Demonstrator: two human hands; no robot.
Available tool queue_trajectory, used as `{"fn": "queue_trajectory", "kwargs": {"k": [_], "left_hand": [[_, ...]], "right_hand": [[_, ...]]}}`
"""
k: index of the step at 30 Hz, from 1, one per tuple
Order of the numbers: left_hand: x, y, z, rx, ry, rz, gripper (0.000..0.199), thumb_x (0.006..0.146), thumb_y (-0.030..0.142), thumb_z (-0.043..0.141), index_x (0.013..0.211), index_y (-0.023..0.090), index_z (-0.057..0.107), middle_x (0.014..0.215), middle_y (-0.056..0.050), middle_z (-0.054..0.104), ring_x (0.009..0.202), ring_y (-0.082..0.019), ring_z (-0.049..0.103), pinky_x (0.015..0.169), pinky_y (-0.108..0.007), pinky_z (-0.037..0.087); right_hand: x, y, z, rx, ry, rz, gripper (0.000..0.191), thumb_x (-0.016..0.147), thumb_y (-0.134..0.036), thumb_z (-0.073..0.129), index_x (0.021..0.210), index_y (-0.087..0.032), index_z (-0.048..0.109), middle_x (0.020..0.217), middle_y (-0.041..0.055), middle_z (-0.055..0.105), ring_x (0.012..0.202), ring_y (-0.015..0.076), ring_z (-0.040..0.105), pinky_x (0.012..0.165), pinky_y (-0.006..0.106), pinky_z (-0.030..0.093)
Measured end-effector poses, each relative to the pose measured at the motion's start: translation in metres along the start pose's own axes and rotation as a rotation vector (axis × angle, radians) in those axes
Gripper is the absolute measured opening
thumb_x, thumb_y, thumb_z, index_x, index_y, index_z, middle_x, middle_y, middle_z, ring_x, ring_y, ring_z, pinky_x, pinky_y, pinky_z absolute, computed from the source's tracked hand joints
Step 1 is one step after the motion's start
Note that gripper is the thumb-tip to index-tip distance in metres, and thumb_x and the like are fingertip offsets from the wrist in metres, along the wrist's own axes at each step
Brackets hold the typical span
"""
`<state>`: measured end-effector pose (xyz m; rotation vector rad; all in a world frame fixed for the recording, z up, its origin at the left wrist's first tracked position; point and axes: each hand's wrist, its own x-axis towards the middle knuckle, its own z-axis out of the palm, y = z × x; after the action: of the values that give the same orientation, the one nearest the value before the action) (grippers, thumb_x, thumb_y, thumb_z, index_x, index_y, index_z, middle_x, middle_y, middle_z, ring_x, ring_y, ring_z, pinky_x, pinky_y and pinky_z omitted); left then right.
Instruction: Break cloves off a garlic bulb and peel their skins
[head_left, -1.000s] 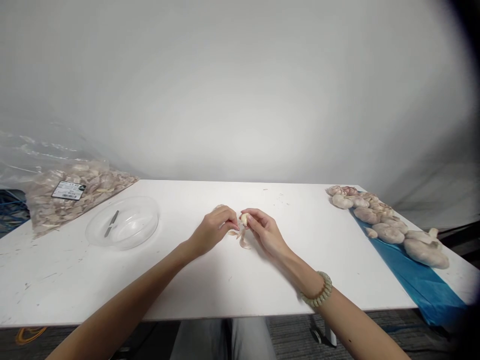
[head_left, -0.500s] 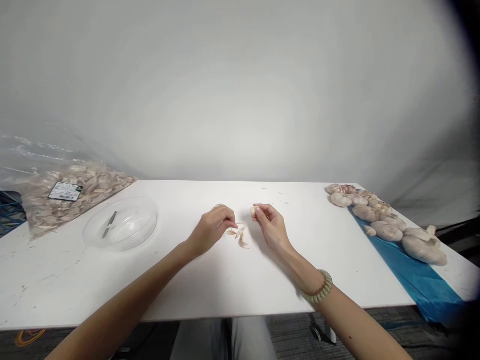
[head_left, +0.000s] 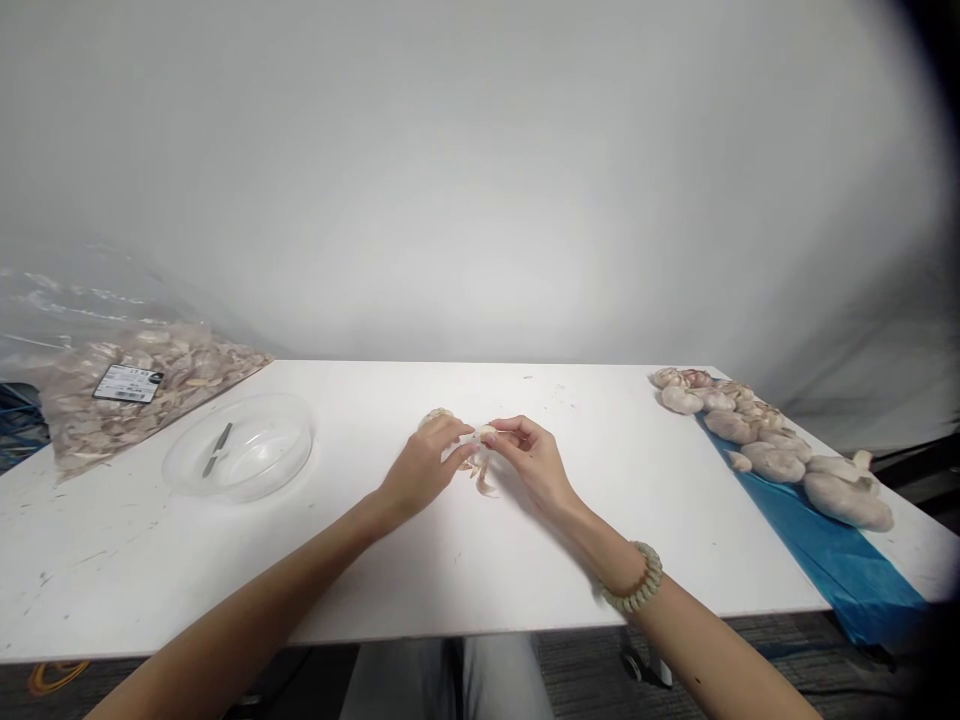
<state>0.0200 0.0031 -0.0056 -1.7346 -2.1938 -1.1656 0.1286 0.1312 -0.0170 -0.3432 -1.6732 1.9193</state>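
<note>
Between my hands is a small pale garlic clove [head_left: 485, 432]. My right hand [head_left: 534, 465] pinches it between thumb and fingertips. From the left, my left hand [head_left: 426, 466] reaches the clove with thumb and index finger apart, their tips at its left side. Bits of garlic skin [head_left: 484, 483] lie on the white table just under the fingertips. Partly hidden behind my left hand is a pale garlic piece [head_left: 436, 414].
At the left stand a clear plastic bowl [head_left: 262, 484] with a small knife [head_left: 217, 450] in it and a plastic bag of garlic skins [head_left: 180, 385]. Several garlic bulbs [head_left: 776, 462] lie along a blue sheet [head_left: 847, 570] at the right.
My right hand has moved left with the clove, and my left hand has come up to meet it. The left fingers have spread from a closed pinch.
</note>
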Motion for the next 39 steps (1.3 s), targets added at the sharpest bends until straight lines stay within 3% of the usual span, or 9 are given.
{"fn": "queue_trajectory", "kwargs": {"k": [7, 11, 19, 22, 24, 30, 34, 39], "left_hand": [[0.0, 0.001, -0.001, 0.085, 0.032, 0.073, 0.02, 0.088, 0.016, 0.042, 0.087, 0.016, 0.062, 0.083, -0.004, 0.065, 0.08, -0.016, 0.057, 0.073, -0.03, 0.045], [0.0, -0.001, 0.0, 0.095, 0.024, 0.081, 0.02, 0.088, 0.015, 0.042, 0.085, 0.016, 0.062, 0.08, -0.003, 0.065, 0.078, -0.015, 0.057, 0.073, -0.03, 0.046], [0.0, 0.0, -0.002, 0.065, 0.1, 0.085, 0.015, 0.081, 0.012, 0.048, 0.073, 0.016, 0.061, 0.065, 0.0, 0.059, 0.063, -0.012, 0.051, 0.061, -0.024, 0.041], [0.0, 0.002, -0.003, 0.035, 0.136, 0.054, 0.015, 0.079, 0.012, 0.05, 0.069, 0.015, 0.06, 0.059, 0.001, 0.055, 0.058, -0.01, 0.047, 0.057, -0.023, 0.039], [0.0, 0.004, -0.004, 0.012, 0.153, 0.028, 0.014, 0.078, 0.012, 0.051, 0.068, 0.015, 0.06, 0.058, 0.001, 0.054, 0.056, -0.01, 0.047, 0.056, -0.022, 0.038], [0.002, 0.009, -0.008, -0.098, 0.132, -0.061, 0.016, 0.082, 0.018, 0.051, 0.073, 0.016, 0.065, 0.064, 0.0, 0.062, 0.059, -0.01, 0.053, 0.058, -0.021, 0.042], [0.003, 0.009, -0.008, -0.339, 0.063, -0.227, 0.018, 0.082, 0.028, 0.053, 0.08, 0.017, 0.067, 0.077, -0.004, 0.065, 0.075, -0.015, 0.058, 0.069, -0.024, 0.045], [0.003, 0.008, -0.007, -0.57, 0.037, -0.34, 0.02, 0.081, 0.034, 0.056, 0.084, 0.017, 0.067, 0.082, -0.005, 0.063, 0.079, -0.015, 0.058, 0.071, -0.025, 0.046]], "right_hand": [[-0.002, 0.001, 0.003, -0.103, 0.001, -0.082, 0.023, 0.067, -0.03, 0.071, 0.08, -0.016, 0.06, 0.082, 0.0048, 0.063, 0.071, 0.0158, 0.061, 0.066, 0.031, 0.05], [-0.003, 0.002, 0.004, -0.199, 0.016, -0.21, 0.019, 0.068, -0.031, 0.07, 0.076, -0.017, 0.061, 0.09, 0.0059, 0.06, 0.071, 0.015, 0.06, 0.068, 0.032, 0.052], [-0.009, 0.002, 0.003, -0.456, -0.016, -0.503, 0.007, 0.076, -0.024, 0.064, 0.08, -0.019, 0.063, 0.084, 0.0061, 0.06, 0.073, 0.0162, 0.059, 0.065, 0.032, 0.055], [-0.01, 0.002, 0.003, -0.5, -0.014, -0.552, 0.006, 0.076, -0.024, 0.064, 0.078, -0.019, 0.064, 0.083, 0.0065, 0.062, 0.075, 0.0171, 0.06, 0.064, 0.032, 0.054], [-0.009, 0.002, 0.004, -0.441, -0.007, -0.503, 0.007, 0.075, -0.025, 0.064, 0.078, -0.019, 0.065, 0.085, 0.0068, 0.063, 0.077, 0.0179, 0.061, 0.064, 0.031, 0.054], [-0.003, -0.001, 0.004, -0.082, -0.005, -0.14, 0.016, 0.071, -0.028, 0.068, 0.083, -0.018, 0.064, 0.087, 0.0064, 0.067, 0.08, 0.0191, 0.064, 0.072, 0.033, 0.052], [0.0, -0.002, 0.003, 0.123, -0.053, -0.043, 0.02, 0.069, -0.028, 0.07, 0.086, -0.019, 0.065, 0.088, 0.0053, 0.068, 0.083, 0.0181, 0.063, 0.077, 0.033, 0.05], [-0.001, -0.005, 0.005, 0.312, -0.098, 0.111, 0.022, 0.068, -0.028, 0.071, 0.088, -0.019, 0.066, 0.085, 0.0032, 0.069, 0.078, 0.0138, 0.063, 0.075, 0.028, 0.05]]}}
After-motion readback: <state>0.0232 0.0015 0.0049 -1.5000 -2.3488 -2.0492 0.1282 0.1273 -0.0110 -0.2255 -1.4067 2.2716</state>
